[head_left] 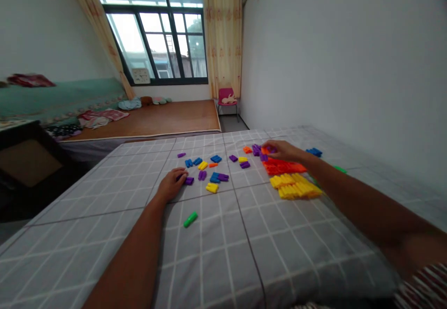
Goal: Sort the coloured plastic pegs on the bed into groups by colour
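Smooth plastic clips (295, 186) lie on matt checked cloth (223, 253).

No text, label, brand or sign can be read. The clock (140, 76), square and pale, stands at the foot of the window (171, 20); the small dark marks on its dial are too blurred to make out as numbers, and the time it shows cannot be told. The coloured pieces (296, 188) appear too small for any lettering on them to be read.
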`<state>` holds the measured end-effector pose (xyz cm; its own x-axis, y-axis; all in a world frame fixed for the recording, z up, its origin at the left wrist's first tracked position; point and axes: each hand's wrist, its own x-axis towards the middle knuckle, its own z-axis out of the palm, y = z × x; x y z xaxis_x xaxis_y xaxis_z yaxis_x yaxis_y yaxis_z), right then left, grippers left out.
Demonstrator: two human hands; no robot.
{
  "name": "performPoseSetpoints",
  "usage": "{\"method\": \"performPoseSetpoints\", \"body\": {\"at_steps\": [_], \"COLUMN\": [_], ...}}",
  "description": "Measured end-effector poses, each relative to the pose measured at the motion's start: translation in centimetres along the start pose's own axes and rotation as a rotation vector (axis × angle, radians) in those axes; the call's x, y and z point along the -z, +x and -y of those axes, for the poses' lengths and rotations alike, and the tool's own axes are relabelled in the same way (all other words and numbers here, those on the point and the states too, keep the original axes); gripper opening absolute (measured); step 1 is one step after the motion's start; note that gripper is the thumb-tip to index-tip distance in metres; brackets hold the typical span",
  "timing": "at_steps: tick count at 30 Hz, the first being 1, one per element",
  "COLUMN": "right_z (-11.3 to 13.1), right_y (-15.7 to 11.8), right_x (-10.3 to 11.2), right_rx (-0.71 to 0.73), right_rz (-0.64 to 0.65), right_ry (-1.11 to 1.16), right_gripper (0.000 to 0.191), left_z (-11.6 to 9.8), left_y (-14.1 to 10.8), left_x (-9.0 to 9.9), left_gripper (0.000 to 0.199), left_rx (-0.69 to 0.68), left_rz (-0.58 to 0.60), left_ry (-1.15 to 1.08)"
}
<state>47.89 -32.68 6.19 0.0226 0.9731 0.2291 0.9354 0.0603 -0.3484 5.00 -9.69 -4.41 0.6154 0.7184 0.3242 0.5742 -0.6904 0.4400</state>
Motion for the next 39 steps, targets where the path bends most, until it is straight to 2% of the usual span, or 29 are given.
{"method": "performPoseSetpoints", "body": {"at_steps": [2, 4, 8, 11, 13, 16, 18, 19, 21, 24, 27, 29, 32, 35, 39], "right_z": [-2.9, -4.6, -5.3, -4.8, -4.3, -2.8, -0.6, 1.0, 4.6, 10.3, 14.3, 15.3, 14.1, 10.2, 5.3], "right_y": [-3.7, -6.6, -9.6, -9.9, -9.5, -7.6, -5.5, -4.3, -2.0, 1.0, 3.0, 3.5, 3.0, 1.6, -0.5], "right_x": [2.6, 4.2, 4.3, 3.4, 2.9, 2.0, 1.2, 0.7, -0.7, -3.4, -6.0, -7.2, -7.6, -6.6, -4.9], "right_rx": [-0.153, -0.248, -0.277, -0.255, -0.226, -0.143, -0.001, 0.089, 0.258, 0.386, 0.437, 0.438, 0.433, 0.349, 0.154], "right_rz": [-0.028, -0.051, -0.063, -0.071, -0.079, -0.104, -0.154, -0.189, -0.260, -0.300, -0.243, -0.210, -0.210, -0.298, -0.424], "right_ry": [-0.018, -0.041, -0.041, -0.021, 0.001, 0.043, 0.059, 0.066, 0.079, 0.088, 0.050, 0.045, 0.066, 0.067, 0.061], "right_gripper": [0.028, 0.024, 0.022, 0.024, 0.027, 0.034, 0.039, 0.041, 0.042, 0.043, 0.041, 0.041, 0.041, 0.041, 0.037], "left_z": [0.1, 0.2, 0.5, 0.6, 0.0, -2.8, -5.9, -7.7, -11.1, -14.9, -15.9, -15.5, -14.5, -13.9, -14.8], "left_y": [0.2, 0.3, 0.4, 0.3, 0.2, 0.2, 0.3, 0.4, 0.3, -0.6, -1.6, -1.9, -1.7, -1.3, -1.1], "left_x": [-0.1, -0.1, -0.2, -0.1, 0.5, 2.0, 2.8, 3.1, 2.9, 1.9, 0.8, 0.4, 0.0, -0.8, -1.7], "left_gripper": [0.043, 0.045, 0.048, 0.047, 0.042, 0.034, 0.037, 0.042, 0.051, 0.056, 0.058, 0.054, 0.048, 0.049, 0.050], "left_rx": [-0.003, -0.003, -0.007, -0.009, -0.009, -0.039, -0.057, -0.041, -0.007, -0.015, 0.022, 0.044, 0.049, 0.055, 0.071], "left_rz": [-0.011, -0.018, -0.008, -0.006, -0.086, -0.321, -0.360, -0.301, -0.076, 0.175, 0.321, 0.389, 0.475, 0.521, 0.468], "left_ry": [0.018, 0.033, 0.040, 0.033, 0.056, 0.069, -0.080, -0.220, -0.527, -0.853, -0.984, -0.970, -0.887, -0.820, -0.802]}}
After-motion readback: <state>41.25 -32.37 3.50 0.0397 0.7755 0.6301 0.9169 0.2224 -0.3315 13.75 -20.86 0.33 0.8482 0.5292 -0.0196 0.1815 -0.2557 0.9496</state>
